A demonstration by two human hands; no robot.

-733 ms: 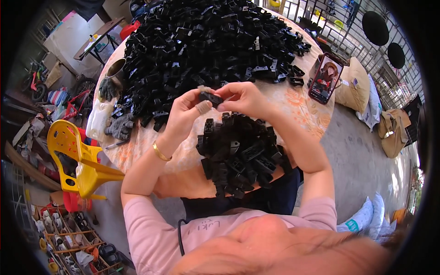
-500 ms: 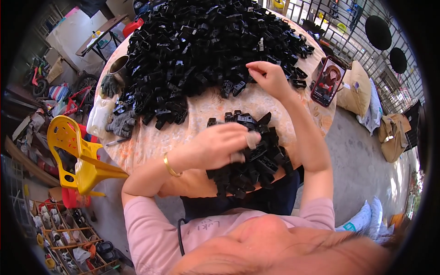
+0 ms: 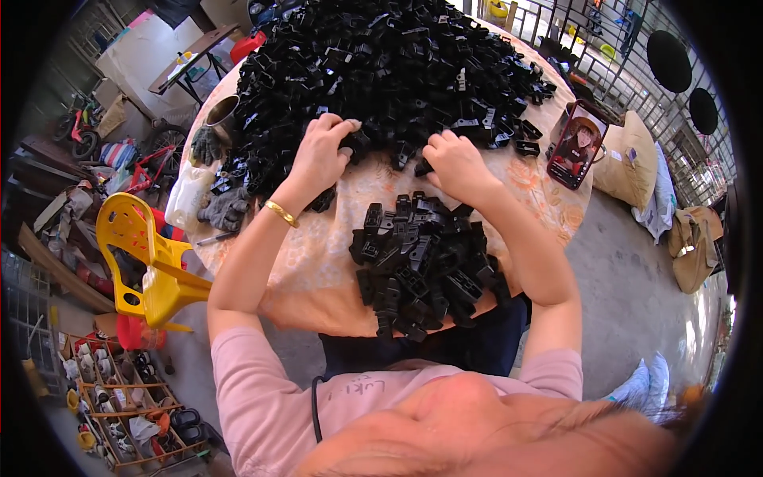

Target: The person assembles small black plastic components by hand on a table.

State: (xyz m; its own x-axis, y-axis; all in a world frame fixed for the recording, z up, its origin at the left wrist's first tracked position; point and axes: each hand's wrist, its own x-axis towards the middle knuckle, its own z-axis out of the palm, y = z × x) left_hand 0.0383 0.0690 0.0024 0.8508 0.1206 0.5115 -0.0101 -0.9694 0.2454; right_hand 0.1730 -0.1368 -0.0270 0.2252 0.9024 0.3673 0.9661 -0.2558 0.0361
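Observation:
A large heap of black plastic parts [image 3: 381,71] covers the far part of the round table. My left hand [image 3: 319,155] is at the heap's near edge, its thumb and forefinger apart beside the dark pieces; pale covers sit on those fingertips. A little to the right, my right hand [image 3: 457,165] has its fingers curled around a black plastic part [image 3: 424,168], mostly hidden by them. A smaller pile of the same parts [image 3: 425,270] lies between my forearms at the table's near edge.
The table wears a patterned orange cloth [image 3: 310,266]. A phone [image 3: 574,145] leans at its right edge. Grey gloves [image 3: 225,211], a metal cup [image 3: 222,111] and a pen [image 3: 216,238] lie at the left. A yellow chair [image 3: 147,278] stands left; sacks [image 3: 629,163] are at the right.
My left hand has moved away from the small pile, up and left to the large heap. My right hand has come slightly down, its fingers now curled around a black part.

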